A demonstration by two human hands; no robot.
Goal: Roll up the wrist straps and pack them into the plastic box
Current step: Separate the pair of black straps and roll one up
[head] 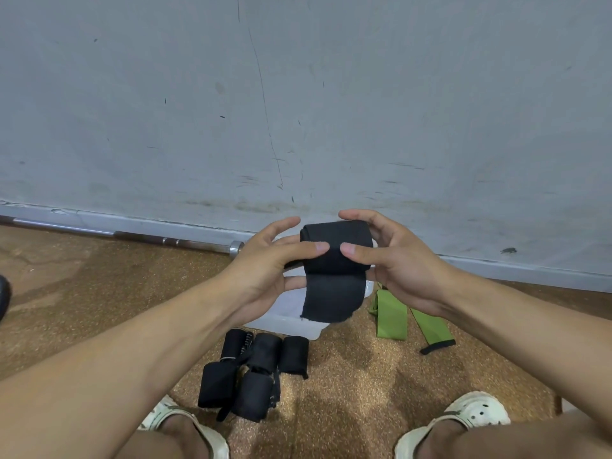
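At the centre of the frame both hands worked one black wrist strap (pixel 334 260). The left hand (pixel 265 260) pinched the left end of the roll, thumb pressed on its front face and fingers curled behind; the right hand (pixel 394 260) mirrored it on the right end, thumb on the front. The roll sat at the top, and a loose tail (pixel 328 299) hung below it with a frayed lower edge.

To finish the step well, the thumbs would have needed to keep the roll tight while the fingers turned it down over the tail, with the edges kept flush so the roll did not cone out to one side. Slack would probably have let it spring open once released.

Just behind and below the strap lay the clear plastic box (pixel 291 321) on the floor; whether it held anything could not be told. Lower centre, a cluster of rolled black straps (pixel 255 372) lay on the floor, not yet packed. To the right, green straps (pixel 394 318) lay unrolled. A barbell (pixel 172 241) ran along the wall at left.
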